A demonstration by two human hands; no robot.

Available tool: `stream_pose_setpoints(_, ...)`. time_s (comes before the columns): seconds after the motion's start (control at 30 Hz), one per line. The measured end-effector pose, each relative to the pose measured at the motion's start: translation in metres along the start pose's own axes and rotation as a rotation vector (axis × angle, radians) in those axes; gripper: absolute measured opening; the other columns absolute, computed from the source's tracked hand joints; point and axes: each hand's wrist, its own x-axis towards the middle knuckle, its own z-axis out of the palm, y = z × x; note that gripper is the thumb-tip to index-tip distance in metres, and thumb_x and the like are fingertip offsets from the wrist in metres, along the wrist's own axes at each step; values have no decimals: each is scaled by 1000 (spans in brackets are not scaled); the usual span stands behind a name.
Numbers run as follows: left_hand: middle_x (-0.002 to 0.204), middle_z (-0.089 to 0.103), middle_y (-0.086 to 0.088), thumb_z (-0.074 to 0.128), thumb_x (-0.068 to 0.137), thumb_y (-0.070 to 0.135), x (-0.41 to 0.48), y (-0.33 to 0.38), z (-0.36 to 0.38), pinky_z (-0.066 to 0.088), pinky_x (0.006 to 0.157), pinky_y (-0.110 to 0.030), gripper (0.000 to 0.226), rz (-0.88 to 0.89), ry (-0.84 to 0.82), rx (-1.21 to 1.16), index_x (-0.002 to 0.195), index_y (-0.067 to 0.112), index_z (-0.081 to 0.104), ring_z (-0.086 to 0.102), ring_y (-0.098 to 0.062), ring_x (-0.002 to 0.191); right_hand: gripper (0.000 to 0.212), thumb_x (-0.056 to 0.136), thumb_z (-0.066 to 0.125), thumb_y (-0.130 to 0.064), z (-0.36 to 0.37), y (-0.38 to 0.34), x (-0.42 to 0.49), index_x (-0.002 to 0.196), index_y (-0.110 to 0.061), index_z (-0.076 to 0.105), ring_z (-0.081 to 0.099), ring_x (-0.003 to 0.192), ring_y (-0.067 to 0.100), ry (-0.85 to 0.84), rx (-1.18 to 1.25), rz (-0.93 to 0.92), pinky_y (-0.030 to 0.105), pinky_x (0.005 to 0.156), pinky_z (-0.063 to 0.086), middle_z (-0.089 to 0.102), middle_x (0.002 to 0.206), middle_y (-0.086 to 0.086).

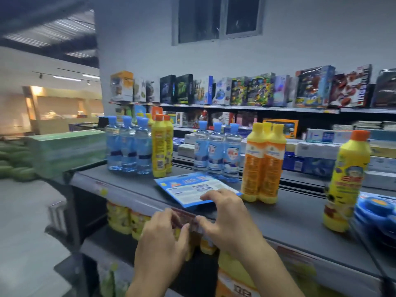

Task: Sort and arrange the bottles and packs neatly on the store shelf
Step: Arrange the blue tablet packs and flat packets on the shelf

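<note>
A flat blue pack point(194, 187) lies on the grey top shelf point(289, 213) near its front edge. My right hand point(229, 217) rests at the pack's near corner, fingers curled over the shelf lip. My left hand point(165, 234) pinches the reddish price strip point(184, 215) on that lip, close beside the right hand. Behind stand clear water bottles with blue caps in two groups point(128, 146) point(216, 151), yellow bottles point(161, 146), an orange-labelled pair point(263, 161) and a lone yellow bottle with an orange cap point(345, 181) at the right.
Blue round packs point(377, 213) lie at the far right of the shelf. Green stacked boxes point(66, 151) sit left. More yellow bottles point(124, 217) fill the shelf below. Toy boxes point(257, 91) line the back wall shelves. An aisle floor runs down the left.
</note>
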Motion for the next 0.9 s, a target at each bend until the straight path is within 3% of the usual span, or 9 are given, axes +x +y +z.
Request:
stream_pose_setpoints(0.17,129,49,2,76,89,44,23,-31,1,48,104,-39,55,-26,-7,62,134,24,50,48,-22,124,56,87,74,-46,33,-16,15,139,-30,61,48,130,15,29,-64,20,32,114,39,58,132,-8)
stream_pose_setpoints(0.3,157,40,-6,75,92,42,33,-37,9,36,123,-42,69,2,-59,26,151,22,44,33,-24,151,54,90,73,-44,46,-20,23,140,-31,62,51,129,16,61,-82,50,33,113,41,61,134,-8)
stream_pose_setpoints(0.53,168,33,-1,68,95,51,40,-45,16,31,127,-40,75,12,-88,25,159,27,38,25,-21,158,43,96,65,-28,56,-17,26,138,-35,67,57,127,15,94,-114,98,33,111,44,70,135,-10)
stream_pose_setpoints(0.73,172,28,2,64,97,55,40,-45,17,29,128,-38,75,18,-73,21,161,30,33,22,-18,160,37,105,53,-30,54,-20,27,140,-37,65,62,124,18,112,-162,70,36,102,51,71,134,-7)
stream_pose_setpoints(0.8,172,28,2,64,97,58,40,-46,16,29,128,-38,76,29,-67,21,161,31,35,24,-18,160,34,106,53,-37,50,-21,29,138,-40,66,65,118,20,158,-163,71,38,94,54,73,130,-7)
stream_pose_setpoints(0.9,171,31,1,64,95,62,40,-45,13,32,127,-38,76,32,-67,28,159,31,38,28,-18,159,28,104,60,-37,41,-18,32,130,-37,72,72,91,20,364,-68,37,41,72,60,79,107,-7)
